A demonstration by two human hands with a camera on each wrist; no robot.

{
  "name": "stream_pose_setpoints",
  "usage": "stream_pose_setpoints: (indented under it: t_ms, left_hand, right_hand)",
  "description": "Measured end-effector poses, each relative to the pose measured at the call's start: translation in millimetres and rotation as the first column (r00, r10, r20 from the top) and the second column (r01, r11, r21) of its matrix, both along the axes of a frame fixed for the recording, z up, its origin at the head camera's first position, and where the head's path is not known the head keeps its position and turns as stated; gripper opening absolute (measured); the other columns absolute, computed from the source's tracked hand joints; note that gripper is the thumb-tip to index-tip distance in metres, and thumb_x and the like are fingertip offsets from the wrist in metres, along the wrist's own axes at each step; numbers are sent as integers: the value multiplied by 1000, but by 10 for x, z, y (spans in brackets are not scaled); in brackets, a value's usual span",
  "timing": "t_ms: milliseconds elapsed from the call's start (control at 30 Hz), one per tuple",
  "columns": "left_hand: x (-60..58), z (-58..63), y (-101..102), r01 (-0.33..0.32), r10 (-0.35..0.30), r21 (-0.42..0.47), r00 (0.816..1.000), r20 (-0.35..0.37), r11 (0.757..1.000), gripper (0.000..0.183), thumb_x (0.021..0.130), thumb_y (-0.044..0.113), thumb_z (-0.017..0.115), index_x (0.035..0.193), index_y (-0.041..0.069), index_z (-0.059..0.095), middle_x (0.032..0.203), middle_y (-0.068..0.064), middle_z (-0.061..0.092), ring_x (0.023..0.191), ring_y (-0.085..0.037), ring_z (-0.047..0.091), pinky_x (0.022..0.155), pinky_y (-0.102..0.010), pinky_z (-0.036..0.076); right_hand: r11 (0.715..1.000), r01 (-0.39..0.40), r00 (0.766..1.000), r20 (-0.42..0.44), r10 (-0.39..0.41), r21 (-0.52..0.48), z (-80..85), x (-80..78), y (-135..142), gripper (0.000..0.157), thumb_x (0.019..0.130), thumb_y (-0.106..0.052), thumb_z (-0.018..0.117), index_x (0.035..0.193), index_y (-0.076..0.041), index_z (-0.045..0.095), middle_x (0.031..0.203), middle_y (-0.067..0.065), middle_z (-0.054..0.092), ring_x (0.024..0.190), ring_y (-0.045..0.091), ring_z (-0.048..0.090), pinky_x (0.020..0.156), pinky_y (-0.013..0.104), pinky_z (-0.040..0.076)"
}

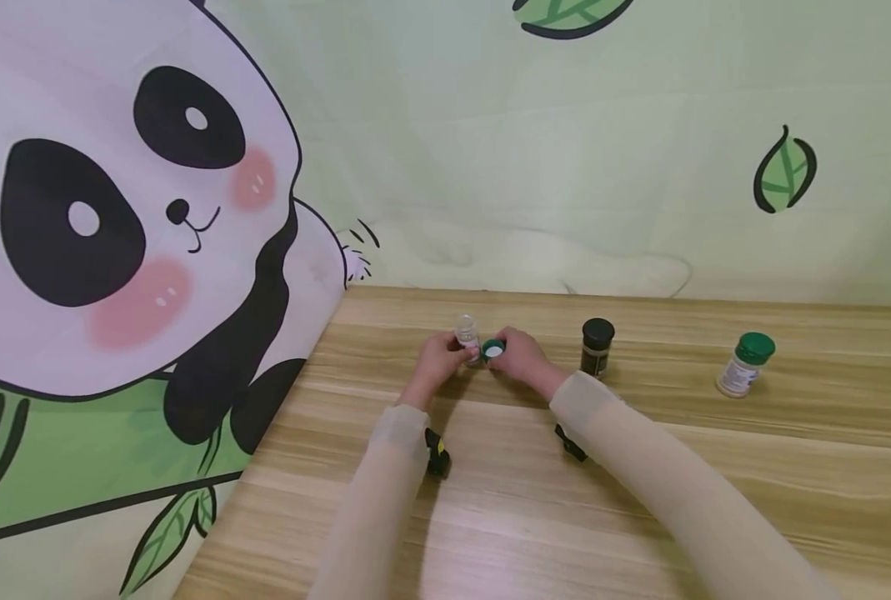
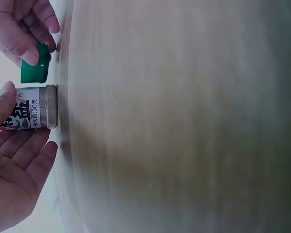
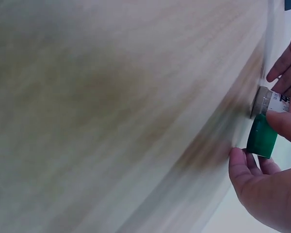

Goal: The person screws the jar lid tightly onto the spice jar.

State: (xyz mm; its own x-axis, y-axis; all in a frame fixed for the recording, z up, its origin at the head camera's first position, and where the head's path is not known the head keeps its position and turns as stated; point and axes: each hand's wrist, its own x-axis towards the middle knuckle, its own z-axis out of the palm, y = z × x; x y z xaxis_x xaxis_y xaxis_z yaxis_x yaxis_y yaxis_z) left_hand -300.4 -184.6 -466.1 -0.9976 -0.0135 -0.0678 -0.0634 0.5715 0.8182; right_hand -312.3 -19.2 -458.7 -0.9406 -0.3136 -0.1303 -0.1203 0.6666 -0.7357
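In the head view, my left hand (image 1: 437, 358) grips a small clear spice jar (image 1: 467, 329), with its uncapped neck pointing up. The thumb lies across the printed label (image 2: 26, 108) in the left wrist view, and the fingers support the far side. Just to the right, my right hand (image 1: 523, 357) pinches a green cap (image 1: 493, 349) between thumb and fingers. The cap's whitish underside faces me. Both wrist views show the green cap (image 3: 262, 137) right beside the jar (image 3: 265, 101), low over the wooden table (image 2: 174, 107).
A black-capped spice jar (image 1: 597, 346) stands right of my right hand. Farther right is a second green-capped jar (image 1: 745, 364). Black wrist devices (image 1: 436, 454) show under both sleeves. A panda-print cloth (image 1: 490, 167) hangs behind and along the table's left side.
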Motion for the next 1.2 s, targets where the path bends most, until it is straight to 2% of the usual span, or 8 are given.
stream_pose_setpoints:
  t_ms: [200,467,667,900,1200]
  left_hand:
    - [-8,15,-1,-2,2,-6,1000,19,1000,33,92,16,70,119,-1,68,120,-19,70,97,-20,61,89,-34,51]
    - [13,37,22,13,-13,-21,1000,-8,1000,31,92,15,70,116,-3,69,116,-21,71,95,-21,61,88,-35,52]
    - [9,21,12,14,-14,-9,1000,-9,1000,30,92,14,69,116,-4,68,117,-22,70,100,-24,63,90,-36,52]
    - [-12,15,5,18,-18,-8,1000,-6,1000,32,92,16,69,117,-4,67,118,-22,70,104,-27,65,92,-38,52]
    - [-13,-4,4,9,-9,2,1000,-15,1000,29,91,14,70,114,-4,68,114,-22,72,92,-20,61,84,-32,51]
  right_hand:
    - [1000,0,1000,18,0,-6,92,21,6,43,88,-12,69,123,8,53,122,24,62,112,33,59,102,43,48]
    - [997,39,999,15,-38,-68,161,25,47,41,88,-10,66,123,6,54,124,23,62,113,33,58,100,43,49]
    - [993,55,998,-30,-58,-107,225,9,49,41,88,-11,66,124,5,55,125,23,63,116,34,58,102,43,48]
    - [989,55,996,-68,-64,-136,337,-7,46,43,90,-13,67,129,4,56,124,21,64,112,31,60,94,40,51]
    - [992,29,993,-106,-42,-121,484,-7,66,42,92,-15,65,129,2,56,124,20,64,111,31,61,89,37,53]
